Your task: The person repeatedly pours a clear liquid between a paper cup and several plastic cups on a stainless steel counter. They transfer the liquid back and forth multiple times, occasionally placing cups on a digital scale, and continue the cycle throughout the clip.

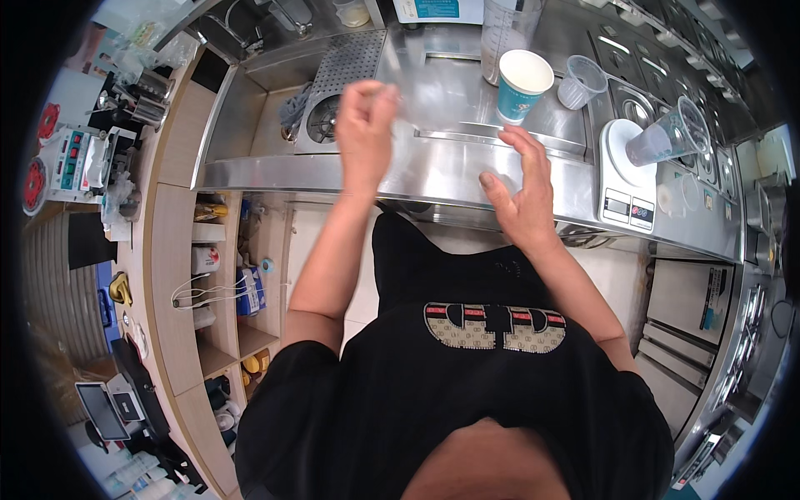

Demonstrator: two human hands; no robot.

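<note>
My left hand is raised over the steel counter, beside a round cup rinser. Its fingers are curled and blurred; a faint translucent blur lies to their right, and whether they hold anything is unclear. My right hand is spread above the counter edge, its fingertips just below a teal and white paper cup standing upright. Behind that cup is a clear measuring jug. An empty-looking clear plastic cup stands to the right. Another clear cup is on a white digital scale.
A sink with a grey cloth lies at the left, beside a perforated drain plate. Lidded steel containers line the right rear. A wooden shelf unit and a sealing machine are at the far left.
</note>
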